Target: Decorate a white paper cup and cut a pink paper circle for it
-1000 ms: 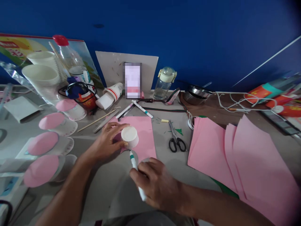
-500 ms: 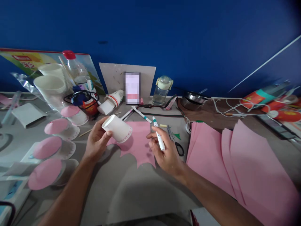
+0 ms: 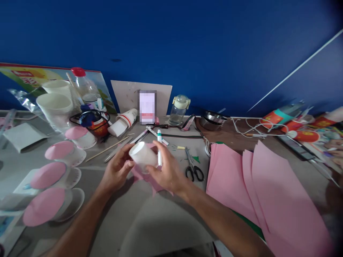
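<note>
A plain white paper cup (image 3: 142, 157), tilted with its closed base facing up and left, is held between both hands. My left hand (image 3: 116, 171) curls round its left side, thumb below. My right hand (image 3: 168, 171) has its thumb against the cup's lower right side and also keeps a white marker (image 3: 159, 139) upright in its fingers, green end up. Beneath the hands lies a pink paper sheet (image 3: 138, 175) with scalloped cut edges, partly covered. To the right of my right hand are black-handled scissors (image 3: 194, 172).
Several cups with pink paper discs (image 3: 48, 175) lie along the left. Stacked cups (image 3: 55, 103) and a bottle (image 3: 85, 85) stand behind. Pink sheets (image 3: 230, 175) cover the right. A phone (image 3: 147, 107), jar (image 3: 178, 110) and metal bowls (image 3: 213, 121) line the back. Another person's hand (image 3: 334, 146) shows far right.
My right hand has moved left and up to the cup with the marker, which now stands more upright. The cup has moved right in view and turned slightly. The scissors are more exposed.
</note>
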Motion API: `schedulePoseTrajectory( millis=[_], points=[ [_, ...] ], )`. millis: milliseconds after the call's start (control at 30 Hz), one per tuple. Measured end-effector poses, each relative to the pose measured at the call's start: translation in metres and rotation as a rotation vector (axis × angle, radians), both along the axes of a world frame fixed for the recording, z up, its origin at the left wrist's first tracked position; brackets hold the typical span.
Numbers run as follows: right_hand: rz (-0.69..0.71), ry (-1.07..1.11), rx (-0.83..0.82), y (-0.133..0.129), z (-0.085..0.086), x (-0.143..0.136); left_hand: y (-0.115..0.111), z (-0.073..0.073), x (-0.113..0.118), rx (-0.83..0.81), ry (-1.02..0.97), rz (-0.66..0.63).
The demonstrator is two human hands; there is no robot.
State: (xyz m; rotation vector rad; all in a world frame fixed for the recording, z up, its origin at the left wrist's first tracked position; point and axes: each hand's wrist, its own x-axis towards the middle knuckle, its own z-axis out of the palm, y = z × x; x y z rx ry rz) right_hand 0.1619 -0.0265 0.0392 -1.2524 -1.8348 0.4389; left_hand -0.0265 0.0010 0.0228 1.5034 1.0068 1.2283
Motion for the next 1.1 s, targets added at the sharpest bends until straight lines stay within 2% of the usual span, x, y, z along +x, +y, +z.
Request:
schedulePoseTrajectory(
  millis=[67,200,267,367,500,667,800,1100],
  points=[
    [-0.079,-0.041,0.088,0.007,-0.002,0.014,0.001,0.004,-0.002,-0.032,0.043,0.022],
    [-0.224,-0.123,0.151,0.024,-0.007,0.042,0.007,0.010,-0.011,-0.182,0.205,0.073],
    [-0.273,-0.116,0.181,0.032,-0.014,0.053,0.010,0.009,-0.015,-0.241,0.311,0.005],
    [-0.314,-0.095,0.204,0.039,-0.030,0.062,0.011,0.006,-0.019,-0.239,0.412,-0.127],
    [-0.339,-0.102,0.176,0.043,-0.047,0.065,0.008,0.005,-0.022,-0.276,0.509,-0.196],
    [-0.346,-0.099,0.201,0.047,-0.054,0.069,0.008,0.004,-0.025,-0.253,0.617,-0.297],
    [-0.362,-0.085,0.259,0.052,-0.058,0.073,0.009,0.003,-0.025,-0.203,0.654,-0.280],
    [-0.369,-0.069,0.291,0.050,-0.057,0.067,0.008,0.004,-0.024,-0.256,0.637,-0.266]
  ],
)
